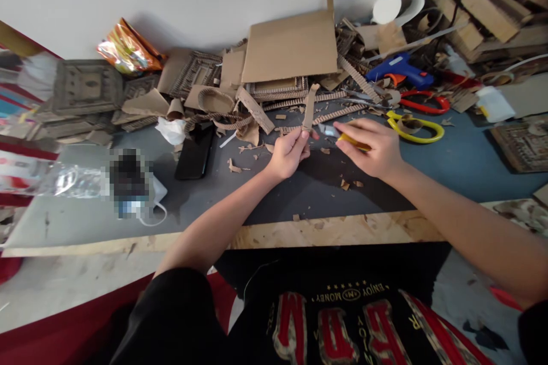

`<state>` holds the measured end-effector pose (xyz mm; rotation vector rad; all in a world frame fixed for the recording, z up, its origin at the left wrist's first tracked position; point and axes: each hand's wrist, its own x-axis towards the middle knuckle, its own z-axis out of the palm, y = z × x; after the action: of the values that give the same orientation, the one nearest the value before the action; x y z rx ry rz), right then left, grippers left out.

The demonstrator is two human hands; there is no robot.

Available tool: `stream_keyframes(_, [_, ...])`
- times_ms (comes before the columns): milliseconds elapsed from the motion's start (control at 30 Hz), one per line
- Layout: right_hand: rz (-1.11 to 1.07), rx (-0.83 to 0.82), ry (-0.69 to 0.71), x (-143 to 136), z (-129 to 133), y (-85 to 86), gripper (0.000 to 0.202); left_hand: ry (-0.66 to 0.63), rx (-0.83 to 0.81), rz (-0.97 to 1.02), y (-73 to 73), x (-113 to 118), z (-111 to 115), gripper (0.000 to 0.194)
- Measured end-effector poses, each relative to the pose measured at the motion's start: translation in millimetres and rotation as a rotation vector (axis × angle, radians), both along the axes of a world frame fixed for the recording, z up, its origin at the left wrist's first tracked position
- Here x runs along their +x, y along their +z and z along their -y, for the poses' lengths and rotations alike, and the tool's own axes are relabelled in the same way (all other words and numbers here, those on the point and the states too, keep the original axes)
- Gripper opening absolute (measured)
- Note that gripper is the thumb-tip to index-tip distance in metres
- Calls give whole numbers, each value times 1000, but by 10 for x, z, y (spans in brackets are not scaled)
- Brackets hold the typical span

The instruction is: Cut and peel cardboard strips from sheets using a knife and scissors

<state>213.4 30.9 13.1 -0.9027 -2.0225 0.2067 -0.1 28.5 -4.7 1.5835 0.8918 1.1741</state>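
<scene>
My left hand (291, 154) pinches the lower end of a narrow cardboard strip (310, 105) that stands up from the fingers. To its right, my right hand (372, 145) is closed round a yellow-handled cutter (355, 142). The cutter's blurred front end (329, 130) points left toward the strip, with a small gap between them. Small torn cardboard scraps (345, 185) lie on the dark table below the hands. Ridged cardboard strips (338, 114) lie just behind them.
Yellow scissors (417, 128), red scissors (423, 101) and a blue glue gun (400, 70) lie at the right. A black phone (194, 151) is at the left. Behind stands a large cardboard sheet (291, 45) among piled cardboard pieces. A wooden table edge (334, 231) runs in front.
</scene>
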Motion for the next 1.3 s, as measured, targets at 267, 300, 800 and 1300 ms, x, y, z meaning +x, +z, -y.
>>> stream_keyframes(267, [54,94,72,-39,-8,-88,30,9,3,42,-26,15,-19,46])
stream_keyframes(300, [52,98,68,-36,-10,-89,30,4,1,41,-19,15,-15,47])
stream_keyframes(800, [74,87,65,-36,-1,-77,31,-26,77,7,-76,-10,-67,44])
stream_keyframes(1300, [88,144,6,-33,-4,-166,31,-104,-38,-61,-39,-53,-37,48])
